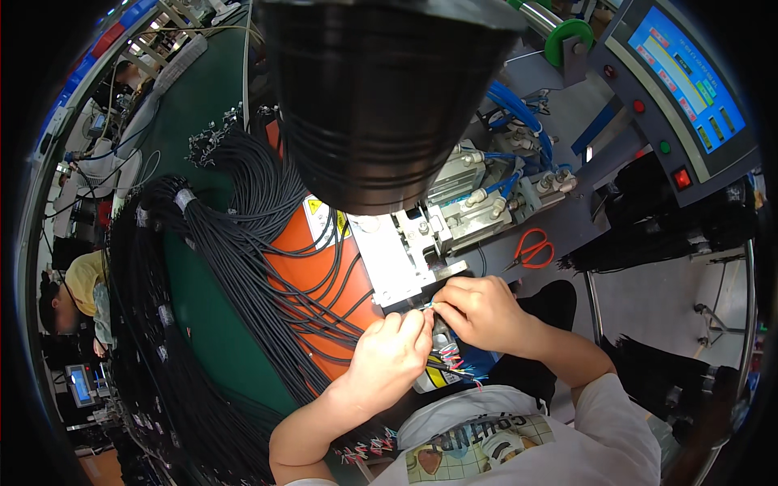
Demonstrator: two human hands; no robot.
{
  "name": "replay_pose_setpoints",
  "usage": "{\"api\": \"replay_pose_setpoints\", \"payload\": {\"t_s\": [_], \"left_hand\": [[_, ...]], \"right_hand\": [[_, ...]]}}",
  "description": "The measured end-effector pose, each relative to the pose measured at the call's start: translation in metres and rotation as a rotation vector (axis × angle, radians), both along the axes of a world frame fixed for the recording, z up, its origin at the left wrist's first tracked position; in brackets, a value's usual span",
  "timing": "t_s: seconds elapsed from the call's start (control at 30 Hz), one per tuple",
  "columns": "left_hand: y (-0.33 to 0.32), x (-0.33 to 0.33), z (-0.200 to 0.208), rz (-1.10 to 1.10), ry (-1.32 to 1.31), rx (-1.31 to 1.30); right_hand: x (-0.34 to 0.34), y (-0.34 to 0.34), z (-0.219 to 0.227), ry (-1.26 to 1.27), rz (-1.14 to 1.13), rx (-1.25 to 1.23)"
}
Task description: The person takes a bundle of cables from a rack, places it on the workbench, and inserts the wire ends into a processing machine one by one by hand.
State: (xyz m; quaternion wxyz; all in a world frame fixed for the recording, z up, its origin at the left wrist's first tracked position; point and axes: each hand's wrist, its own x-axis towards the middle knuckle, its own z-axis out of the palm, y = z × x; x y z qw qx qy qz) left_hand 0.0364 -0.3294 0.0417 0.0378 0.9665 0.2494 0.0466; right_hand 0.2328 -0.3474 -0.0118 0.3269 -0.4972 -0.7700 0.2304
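My left hand [391, 356] is closed in a pinch at the front edge of a machine's white metal plate [387, 263], on the end of a black cable. Close against it, my right hand [485, 314] pinches thin wires [429, 306], bluish where they show between the fingertips. The exact tips are mostly hidden by my fingers. Just below my hands, stripped cable ends [452, 356] fan out in red, blue and white. Several black cables [324, 304] run from the left toward my left hand across an orange surface [304, 271].
A large black cylindrical housing [381, 105] hangs over the machine. Pneumatic cylinders [478, 215] with blue hoses stand behind the plate. Red-handled scissors [532, 249] lie to the right, below a control screen [685, 73]. Thick cable bundles [150, 324] cover the green bench [215, 340]. Another person [81, 296] sits far left.
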Motion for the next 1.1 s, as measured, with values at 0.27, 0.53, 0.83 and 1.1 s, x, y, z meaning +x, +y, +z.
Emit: {"api": "replay_pose_setpoints", "payload": {"t_s": [0.27, 0.53, 0.83, 1.1], "left_hand": [[0.001, -0.004, -0.008, 0.11, -0.103, -0.132], [-0.003, -0.028, -0.019, 0.3, -0.443, -0.122], [-0.002, -0.026, -0.017, 0.28, -0.497, -0.263], [0.004, -0.025, -0.02, 0.052, -0.63, -0.386]], "right_hand": [[-0.003, 0.002, -0.004, 0.24, -0.057, -0.186], [-0.001, -0.008, -0.007, 0.363, -0.126, -0.305], [-0.009, -0.02, 0.013, 0.592, 0.142, -0.253], [-0.01, -0.021, 0.005, 0.718, 0.203, -0.354]]}}
